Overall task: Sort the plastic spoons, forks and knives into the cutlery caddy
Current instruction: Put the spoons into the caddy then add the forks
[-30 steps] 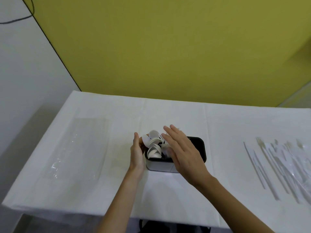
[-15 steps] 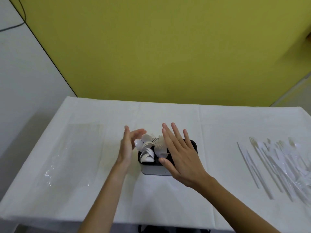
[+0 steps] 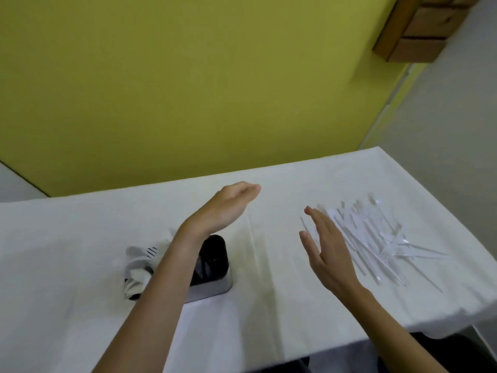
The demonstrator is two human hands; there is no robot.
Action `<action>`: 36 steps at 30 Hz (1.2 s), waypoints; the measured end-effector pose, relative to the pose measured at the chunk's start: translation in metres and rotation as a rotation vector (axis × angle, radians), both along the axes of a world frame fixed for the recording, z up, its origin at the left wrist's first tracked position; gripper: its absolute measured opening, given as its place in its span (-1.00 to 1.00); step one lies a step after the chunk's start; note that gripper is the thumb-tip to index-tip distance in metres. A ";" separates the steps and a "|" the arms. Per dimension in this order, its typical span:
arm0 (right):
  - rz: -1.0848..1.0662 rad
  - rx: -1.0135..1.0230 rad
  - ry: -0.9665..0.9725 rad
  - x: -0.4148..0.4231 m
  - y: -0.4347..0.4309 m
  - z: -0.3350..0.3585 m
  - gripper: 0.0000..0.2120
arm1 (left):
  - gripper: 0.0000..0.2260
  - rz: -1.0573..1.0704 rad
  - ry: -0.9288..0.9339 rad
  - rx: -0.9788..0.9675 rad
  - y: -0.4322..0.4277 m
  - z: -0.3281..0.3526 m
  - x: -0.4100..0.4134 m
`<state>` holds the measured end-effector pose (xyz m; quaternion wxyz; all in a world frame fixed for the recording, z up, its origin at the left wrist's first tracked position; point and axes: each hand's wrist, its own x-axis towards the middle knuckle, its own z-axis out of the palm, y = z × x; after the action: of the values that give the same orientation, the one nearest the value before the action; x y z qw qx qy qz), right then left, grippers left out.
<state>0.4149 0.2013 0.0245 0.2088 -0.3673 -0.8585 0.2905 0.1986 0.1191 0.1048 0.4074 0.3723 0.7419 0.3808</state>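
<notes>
Right of centre in the frame, the loose pile of white cutlery lay on the tablecloth. Most pieces had their long axes running upper left to lower right, with a few crossed over them toward the right edge. Your right hand hovered just left of that pile, fingers straight and slightly spread, holding nothing. Your left hand was up mid-frame over bare cloth, fingers straight and together, also empty. Its forearm crossed in front of the cutlery caddy at lower left of centre. White pieces stood in the caddy's left end and its right end showed dark. Too blurred to split forks from knives in the pile. My read: right hand was clearly nearer, with the pile just past its fingertips toward frame right. Next pick looked like a right-hand reach, pinching across a handle, not along it.
</notes>
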 end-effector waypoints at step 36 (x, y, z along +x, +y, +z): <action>-0.187 -0.153 -0.374 0.095 0.230 -0.083 -0.80 | -0.77 0.391 0.134 -0.084 0.193 -0.170 0.156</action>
<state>0.5099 0.4316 -0.0582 0.0435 -0.5074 -0.8200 0.2612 0.3543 0.3117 -0.0655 0.2904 0.2284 0.8407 0.3959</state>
